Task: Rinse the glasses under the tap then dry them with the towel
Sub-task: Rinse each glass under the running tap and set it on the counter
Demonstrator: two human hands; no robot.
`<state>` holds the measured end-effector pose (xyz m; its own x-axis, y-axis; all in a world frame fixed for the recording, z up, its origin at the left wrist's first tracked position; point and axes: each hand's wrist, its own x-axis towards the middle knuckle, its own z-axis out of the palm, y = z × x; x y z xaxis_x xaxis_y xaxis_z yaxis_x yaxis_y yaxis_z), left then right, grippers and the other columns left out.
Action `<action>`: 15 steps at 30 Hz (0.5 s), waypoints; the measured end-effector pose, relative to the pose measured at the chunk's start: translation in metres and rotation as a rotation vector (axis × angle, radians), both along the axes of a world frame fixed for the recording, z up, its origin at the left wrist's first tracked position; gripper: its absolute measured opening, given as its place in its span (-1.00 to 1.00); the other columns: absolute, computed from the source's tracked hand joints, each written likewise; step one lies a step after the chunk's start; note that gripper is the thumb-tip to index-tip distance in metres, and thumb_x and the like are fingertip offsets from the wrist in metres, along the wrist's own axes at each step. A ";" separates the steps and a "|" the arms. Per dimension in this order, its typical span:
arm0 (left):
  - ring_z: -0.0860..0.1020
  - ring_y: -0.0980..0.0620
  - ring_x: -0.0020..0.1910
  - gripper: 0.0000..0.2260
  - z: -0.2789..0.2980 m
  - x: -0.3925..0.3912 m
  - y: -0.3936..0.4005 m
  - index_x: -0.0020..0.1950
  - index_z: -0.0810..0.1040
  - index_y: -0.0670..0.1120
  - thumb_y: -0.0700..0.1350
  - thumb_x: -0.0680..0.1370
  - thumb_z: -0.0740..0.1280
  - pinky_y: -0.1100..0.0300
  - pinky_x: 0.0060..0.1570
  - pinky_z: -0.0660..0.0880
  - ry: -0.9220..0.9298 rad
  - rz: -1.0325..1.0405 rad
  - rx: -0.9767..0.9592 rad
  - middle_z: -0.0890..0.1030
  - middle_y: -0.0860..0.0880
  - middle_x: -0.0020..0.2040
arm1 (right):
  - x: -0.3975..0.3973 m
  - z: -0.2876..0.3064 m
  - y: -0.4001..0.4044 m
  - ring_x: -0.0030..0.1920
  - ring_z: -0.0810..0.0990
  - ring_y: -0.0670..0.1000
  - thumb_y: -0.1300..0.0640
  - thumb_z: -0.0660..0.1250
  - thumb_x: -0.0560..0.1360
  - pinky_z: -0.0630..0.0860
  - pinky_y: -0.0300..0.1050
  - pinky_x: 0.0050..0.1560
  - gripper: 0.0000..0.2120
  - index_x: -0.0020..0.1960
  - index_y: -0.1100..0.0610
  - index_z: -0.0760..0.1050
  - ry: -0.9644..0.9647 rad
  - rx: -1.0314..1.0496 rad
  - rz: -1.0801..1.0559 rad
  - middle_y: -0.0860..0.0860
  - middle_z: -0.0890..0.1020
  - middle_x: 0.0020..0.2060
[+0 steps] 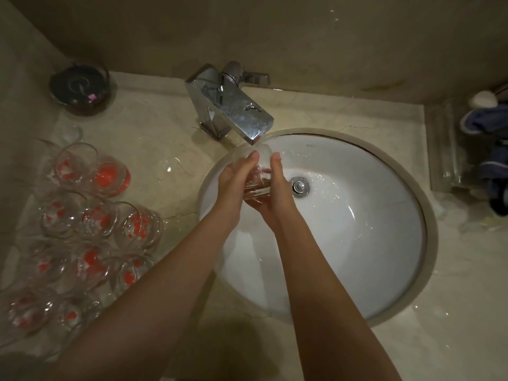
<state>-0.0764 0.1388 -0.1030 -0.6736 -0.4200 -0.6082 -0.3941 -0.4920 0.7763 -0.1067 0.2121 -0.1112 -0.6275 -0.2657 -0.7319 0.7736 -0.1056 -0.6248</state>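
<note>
A clear glass (259, 176) with red marks sits between both my hands, right under the chrome tap's spout (247, 116), over the white sink (357, 215). My left hand (236, 178) grips its left side and my right hand (275, 185) cups its right side and bottom. Water runs over the glass into the basin. Several more glasses with red patterns (82, 215) stand on the counter to the left. A blue cloth (492, 149), perhaps the towel, lies at the far right.
A dark round lidded dish (79, 89) stands at the back left corner. A clear tray (445, 149) sits on the wet marble counter at the right. The drain plug (299, 186) lies just right of my hands. Walls close in behind and at the left.
</note>
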 end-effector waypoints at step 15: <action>0.65 -0.11 -0.01 -0.30 0.008 0.009 -0.009 0.24 0.51 -0.24 -0.07 0.17 0.64 -0.07 0.13 0.56 -0.005 0.024 -0.056 0.64 -0.21 0.15 | -0.040 0.054 0.005 0.33 0.43 0.00 0.00 0.18 0.62 0.40 0.07 0.35 -0.61 0.42 0.02 0.36 0.326 0.191 0.004 -0.02 0.44 0.37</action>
<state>-0.0678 0.1296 -0.0952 -0.6598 -0.4691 -0.5870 -0.3871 -0.4574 0.8006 -0.1465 0.2175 -0.0574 -0.8349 -0.1460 -0.5306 0.5311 0.0392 -0.8464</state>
